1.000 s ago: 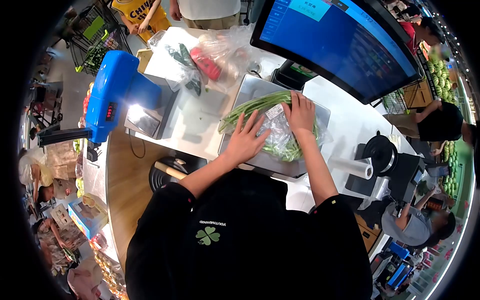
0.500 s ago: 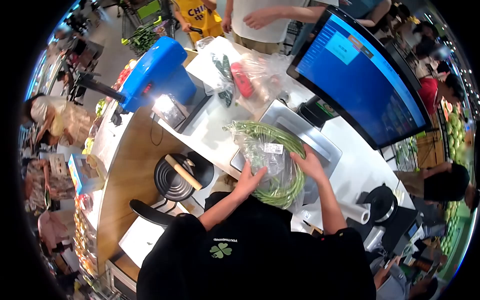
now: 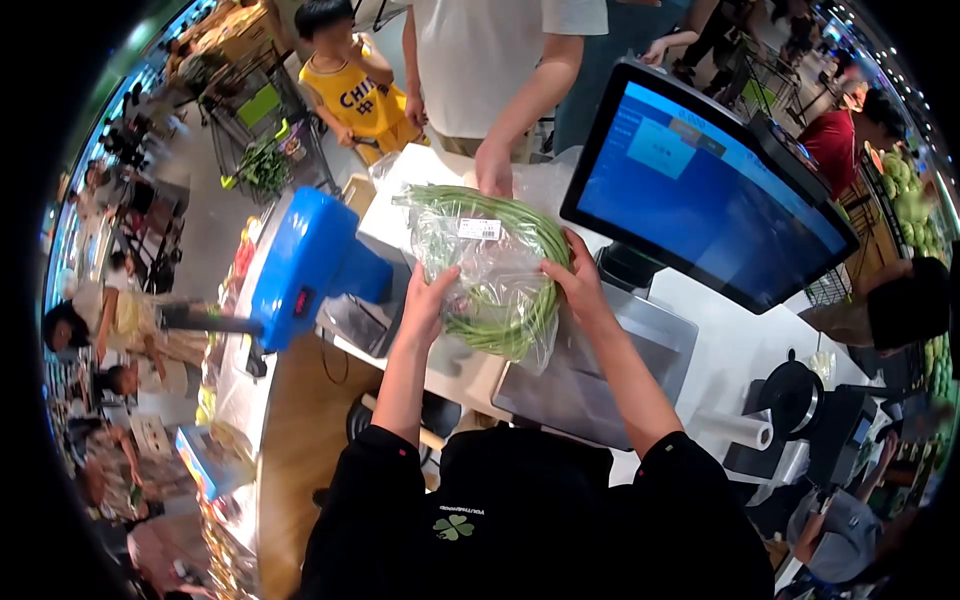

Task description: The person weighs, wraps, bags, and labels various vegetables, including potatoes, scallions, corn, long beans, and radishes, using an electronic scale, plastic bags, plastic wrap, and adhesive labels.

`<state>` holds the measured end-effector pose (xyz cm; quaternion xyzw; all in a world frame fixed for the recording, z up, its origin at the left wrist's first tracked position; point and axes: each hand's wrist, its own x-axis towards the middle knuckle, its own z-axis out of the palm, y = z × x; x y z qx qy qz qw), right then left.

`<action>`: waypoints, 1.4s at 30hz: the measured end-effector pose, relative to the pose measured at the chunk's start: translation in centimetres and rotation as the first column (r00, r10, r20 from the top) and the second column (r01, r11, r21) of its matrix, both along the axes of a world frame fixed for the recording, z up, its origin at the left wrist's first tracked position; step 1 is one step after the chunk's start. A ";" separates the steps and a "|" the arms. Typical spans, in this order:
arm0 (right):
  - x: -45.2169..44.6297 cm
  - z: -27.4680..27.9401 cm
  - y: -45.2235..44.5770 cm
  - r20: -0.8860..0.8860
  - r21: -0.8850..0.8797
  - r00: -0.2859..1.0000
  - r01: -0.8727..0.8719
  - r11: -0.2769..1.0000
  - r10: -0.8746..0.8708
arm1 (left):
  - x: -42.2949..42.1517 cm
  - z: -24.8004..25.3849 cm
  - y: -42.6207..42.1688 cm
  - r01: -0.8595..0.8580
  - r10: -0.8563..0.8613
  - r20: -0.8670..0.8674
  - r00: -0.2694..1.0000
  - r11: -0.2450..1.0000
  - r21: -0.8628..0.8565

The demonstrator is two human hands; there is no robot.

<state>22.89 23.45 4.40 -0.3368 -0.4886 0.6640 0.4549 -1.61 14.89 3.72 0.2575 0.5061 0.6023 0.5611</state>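
Observation:
A clear plastic bag of long green beans (image 3: pixel 505 335), coiled in a loop, is held up over the counter in front of me. A white printed label (image 3: pixel 479 229) is stuck on the bag. My left hand (image 3: pixel 428 298) grips its left side, thumb on top. On the right side, my right hand (image 3: pixel 580 277) holds the edge with the thumb over the bag and the other fingers mostly hidden. Below and to the right lies the metal scale plate (image 3: pixel 610 375). Just beyond the bag is another person's hand (image 3: pixel 494 168).
A touchscreen monitor (image 3: pixel 690 190) stands at the right and a blue machine (image 3: pixel 315 270) at the left. On the right counter lies a roll of clear bags (image 3: pixel 735 428). People stand across the white counter, with a shopping cart (image 3: pixel 262 125) behind.
Both my hands have carried the bagged beans forward and left, off the scale plate toward the far side. The other person's hand has come down to the counter. My view has shifted.

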 end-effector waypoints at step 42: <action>-9.1 2.9 -11.4 0.443 0.419 0.894 -0.136 0.898 -0.071 | -5.9 -13.0 -6.5 0.319 -0.284 -0.577 0.766 0.947 -0.042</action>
